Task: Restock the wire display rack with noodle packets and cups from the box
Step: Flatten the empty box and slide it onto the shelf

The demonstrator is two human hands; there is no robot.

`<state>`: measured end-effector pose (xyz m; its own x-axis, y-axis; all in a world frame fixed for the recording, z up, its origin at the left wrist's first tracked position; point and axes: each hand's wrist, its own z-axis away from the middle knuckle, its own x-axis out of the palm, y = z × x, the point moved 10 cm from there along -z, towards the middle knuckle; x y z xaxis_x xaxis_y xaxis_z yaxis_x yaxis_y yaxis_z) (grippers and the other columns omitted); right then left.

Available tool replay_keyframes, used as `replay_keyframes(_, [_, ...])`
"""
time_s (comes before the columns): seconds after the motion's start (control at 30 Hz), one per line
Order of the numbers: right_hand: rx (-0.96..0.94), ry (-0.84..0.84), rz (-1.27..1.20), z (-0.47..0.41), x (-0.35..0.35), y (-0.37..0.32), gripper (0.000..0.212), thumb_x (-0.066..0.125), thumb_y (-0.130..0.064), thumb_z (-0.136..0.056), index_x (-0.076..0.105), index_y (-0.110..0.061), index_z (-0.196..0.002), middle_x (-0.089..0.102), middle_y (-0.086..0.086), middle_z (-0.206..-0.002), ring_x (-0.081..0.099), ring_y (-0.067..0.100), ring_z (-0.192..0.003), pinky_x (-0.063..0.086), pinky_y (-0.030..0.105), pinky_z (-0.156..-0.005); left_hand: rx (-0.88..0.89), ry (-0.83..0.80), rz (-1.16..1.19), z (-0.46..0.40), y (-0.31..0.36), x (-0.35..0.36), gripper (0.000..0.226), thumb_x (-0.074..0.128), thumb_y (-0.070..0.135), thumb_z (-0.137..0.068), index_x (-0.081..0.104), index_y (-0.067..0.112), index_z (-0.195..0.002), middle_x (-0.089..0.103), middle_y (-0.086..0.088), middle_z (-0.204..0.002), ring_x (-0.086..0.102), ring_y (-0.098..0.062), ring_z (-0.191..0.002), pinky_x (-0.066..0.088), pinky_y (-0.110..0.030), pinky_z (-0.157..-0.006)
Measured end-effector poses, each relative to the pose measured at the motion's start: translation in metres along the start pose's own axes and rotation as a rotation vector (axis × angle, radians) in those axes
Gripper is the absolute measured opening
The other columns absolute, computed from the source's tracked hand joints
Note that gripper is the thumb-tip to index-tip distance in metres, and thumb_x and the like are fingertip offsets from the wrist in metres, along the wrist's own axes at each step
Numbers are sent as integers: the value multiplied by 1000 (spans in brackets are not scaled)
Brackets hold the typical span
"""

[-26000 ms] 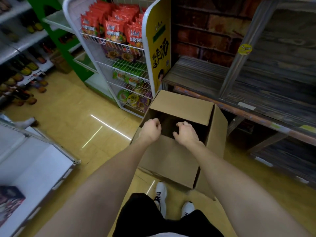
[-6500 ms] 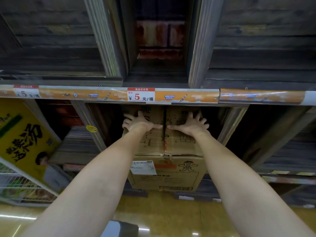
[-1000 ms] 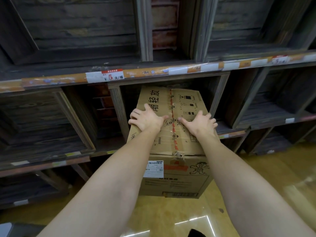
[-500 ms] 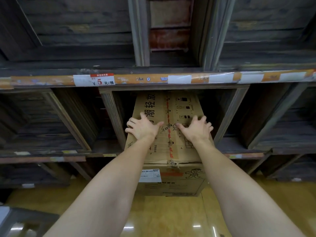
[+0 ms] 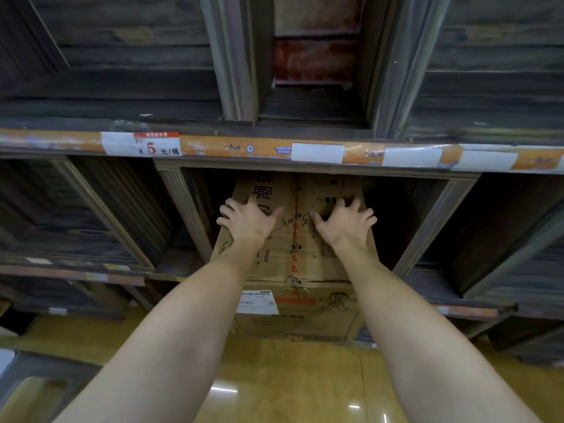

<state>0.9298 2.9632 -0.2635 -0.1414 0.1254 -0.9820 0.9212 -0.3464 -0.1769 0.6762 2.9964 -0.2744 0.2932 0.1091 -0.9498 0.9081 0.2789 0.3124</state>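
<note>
A taped brown cardboard box (image 5: 297, 257) with printed characters and a white label sits partly inside a lower bay of a dark wooden shelf unit (image 5: 183, 209), its front end sticking out over the floor. My left hand (image 5: 248, 219) lies flat on the box top left of the tape seam, fingers spread. My right hand (image 5: 343, 222) lies flat on the top right of the seam, fingers spread too. The wire rack and noodle packets are out of view.
An orange price strip (image 5: 274, 149) with a "5" tag runs along the shelf edge above the box. Wooden posts (image 5: 186, 215) flank the bay. Glossy yellow floor (image 5: 274, 389) lies below. A grey object (image 5: 36, 380) sits at the lower left.
The box has slid deeper into the shelf bay under both flat hands. The view has shifted slightly, and the wire rack seen much earlier is gone from sight.
</note>
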Motion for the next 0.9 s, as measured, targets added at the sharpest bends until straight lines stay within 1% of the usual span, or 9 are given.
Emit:
replay_keyframes(0.17, [-19, 7, 28, -35, 8, -10, 74, 46, -73, -87, 56, -14, -132, 41, 20, -146, 39, 49, -123, 34, 54, -99, 2, 47, 27, -33, 12, 2, 79, 51, 81, -81, 60, 21, -131, 38, -27, -140, 32, -45, -129, 27, -57, -104])
replay_keyframes(0.3, [-13, 24, 90, -44, 14, -15, 72, 45, -72, -87, 59, -13, -127, 42, 21, -146, 39, 50, -121, 35, 55, -98, 12, 113, -28, -46, 14, 6, 76, 51, 79, -80, 64, 17, -122, 40, -29, -138, 35, -45, -124, 29, -56, -101])
replay_keyframes(0.43, [-22, 20, 111, -45, 17, -17, 73, 45, -72, -86, 57, -14, -129, 40, 22, -147, 39, 52, -122, 35, 56, -99, 21, 122, -55, -48, 12, 10, 74, 49, 79, -81, 64, 17, -120, 40, -28, -139, 36, -44, -123, 30, -55, -100])
replay_keyframes(0.53, [-26, 10, 120, -45, 17, -17, 76, 43, -72, -87, 55, -14, -134, 37, 23, -150, 37, 52, -125, 34, 57, -100, 29, 120, -56, -48, 12, 10, 70, 52, 75, -82, 65, 18, -119, 41, -27, -138, 37, -44, -121, 30, -55, -100])
replay_keyframes(0.63, [-29, -20, 99, -43, 18, -17, 79, 41, -73, -88, 50, -14, -140, 33, 23, -154, 35, 53, -127, 33, 58, -103, 17, 87, -23, -46, 12, 8, 65, 54, 69, -84, 63, 17, -121, 39, -27, -139, 35, -44, -124, 28, -54, -102])
replay_keyframes(0.73, [-37, -92, 45, -46, 18, -14, 81, 40, -74, -90, 44, -16, -146, 28, 22, -158, 30, 53, -133, 30, 59, -107, 15, -17, 31, -46, 14, 6, 60, 56, 62, -88, 59, 20, -131, 35, -24, -145, 31, -43, -132, 26, -54, -107])
replay_keyframes(0.83, [-53, -187, -27, -44, 13, -10, 78, 42, -70, -93, 37, -18, -151, 22, 19, -162, 16, 51, -145, 20, 63, -114, 23, -154, 107, -44, 8, 3, 61, 56, 59, -91, 50, 28, -143, 27, -20, -156, 25, -39, -141, 25, -54, -112])
replay_keyframes(0.9, [-81, -166, 20, -36, 5, -14, 72, 41, -65, -96, 39, -18, -150, 25, 17, -161, 11, 45, -149, 13, 68, -115, 42, -185, 120, -37, 1, -3, 61, 53, 57, -94, 44, 31, -148, 22, -15, -161, 23, -36, -145, 22, -57, -114])
